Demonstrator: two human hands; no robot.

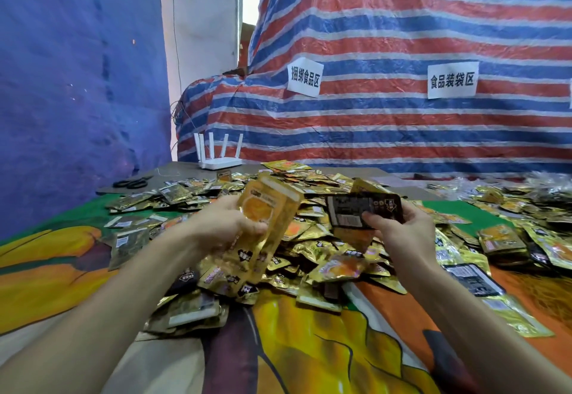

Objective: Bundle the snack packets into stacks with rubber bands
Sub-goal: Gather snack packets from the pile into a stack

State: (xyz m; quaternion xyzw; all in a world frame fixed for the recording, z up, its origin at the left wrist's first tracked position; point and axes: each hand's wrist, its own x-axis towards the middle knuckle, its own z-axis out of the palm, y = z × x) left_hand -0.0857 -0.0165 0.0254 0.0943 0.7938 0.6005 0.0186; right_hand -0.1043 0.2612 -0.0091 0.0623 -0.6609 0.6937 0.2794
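Gold foil snack packets (312, 240) lie in a loose heap across the middle of the frame, on a bench covered by a cloth printed in orange, yellow and green (309, 347). Left of centre, the left hand (223, 226) has its grip closed round an upright sheaf of gold packets (272, 208), orange-pictured front toward the camera, just above the heap. Right of centre, the right hand (399, 232) pinches a single dark-backed packet (365, 211), thumb on its lower edge. The two held lots are near each other but apart. More packets trail off to the right edge. At the far left of the bench lie black scissors (131, 182), and beside them stands a white router with upright aerials (219, 161). Behind hangs a red, white and blue striped tarpaulin (402, 37) bearing two white paper signs (305, 77). A blue sheet (62, 84) fills the upper left.
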